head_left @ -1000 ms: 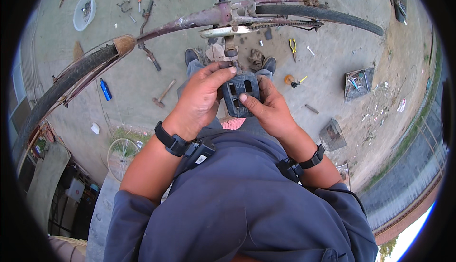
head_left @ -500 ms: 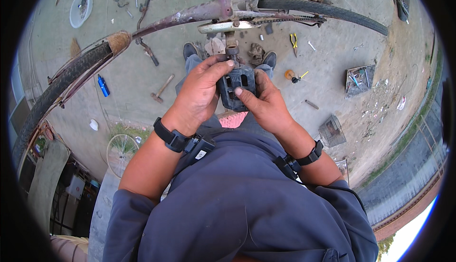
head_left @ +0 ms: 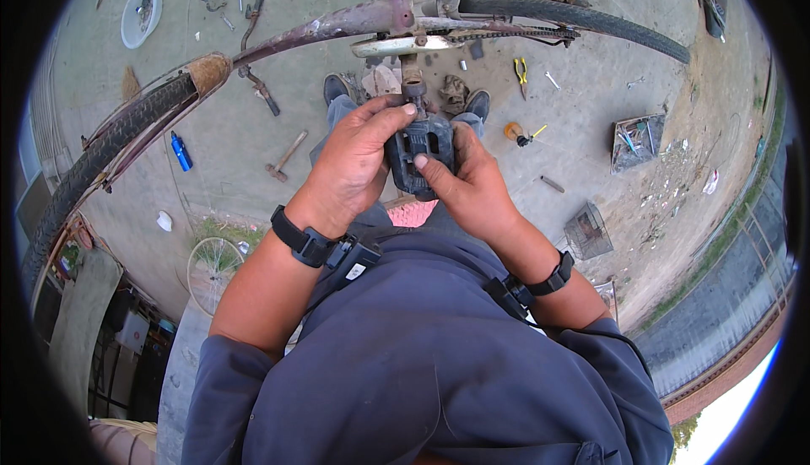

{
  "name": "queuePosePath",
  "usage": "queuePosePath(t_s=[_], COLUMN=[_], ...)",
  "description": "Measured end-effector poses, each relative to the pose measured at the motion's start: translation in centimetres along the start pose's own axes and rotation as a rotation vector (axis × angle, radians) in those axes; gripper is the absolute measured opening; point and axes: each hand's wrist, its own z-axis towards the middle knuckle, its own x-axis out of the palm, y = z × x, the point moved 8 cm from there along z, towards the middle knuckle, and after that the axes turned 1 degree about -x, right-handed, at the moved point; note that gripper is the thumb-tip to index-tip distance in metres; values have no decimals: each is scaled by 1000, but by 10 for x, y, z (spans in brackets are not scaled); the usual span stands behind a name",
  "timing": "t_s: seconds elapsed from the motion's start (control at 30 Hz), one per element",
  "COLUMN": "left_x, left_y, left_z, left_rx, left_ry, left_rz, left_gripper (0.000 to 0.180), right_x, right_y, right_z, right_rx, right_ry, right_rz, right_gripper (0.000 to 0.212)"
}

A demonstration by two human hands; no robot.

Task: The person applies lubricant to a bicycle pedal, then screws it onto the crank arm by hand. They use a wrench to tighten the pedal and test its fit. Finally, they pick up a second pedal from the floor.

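A black bicycle pedal [head_left: 413,176] sits at the end of a rusty crank arm [head_left: 411,68] in front of me. My left hand [head_left: 354,148] closes on the pedal's left side, its thumb lying by the joint between pedal and crank. On the right side my right hand [head_left: 472,180] grips the same pedal, thumb pressed on its face and fingers behind. The crank belongs to a worn purple bicycle frame [head_left: 337,28] lying across the view. Beside the crank is a pale chainring [head_left: 388,45] with its chain. The fingers behind the pedal are hidden.
Around the bicycle lie a hammer [head_left: 288,155], a blue bottle [head_left: 181,152], yellow-handled pliers [head_left: 521,78], a small wrench [head_left: 553,80] and an orange-brown bottle [head_left: 516,133]. A tool tray [head_left: 637,144] and a wire basket [head_left: 588,231] stand right; a white basin [head_left: 142,15] sits far left.
Both hands keep their grip on the pedal. My right thumb has slid very slightly left and up on its face; otherwise little differs.
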Motion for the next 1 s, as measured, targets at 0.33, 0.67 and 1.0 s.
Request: queuePosePath(t_s=[0.33,0.67,1.0], left_x=[1,3,0], left_y=[-2,-4,-5], left_z=[1,2,3], left_rx=[-8,-17,-7], left_ry=[37,18,2], left_rz=[-41,-43,6], left_gripper=[24,22,22], right_x=[-1,1,-4], right_y=[8,3,2], right_z=[2,5,8], right_rx=[-72,9,-18], right_ry=[-12,45,33], right_rz=[-207,90,-123], right_gripper=[39,35,38])
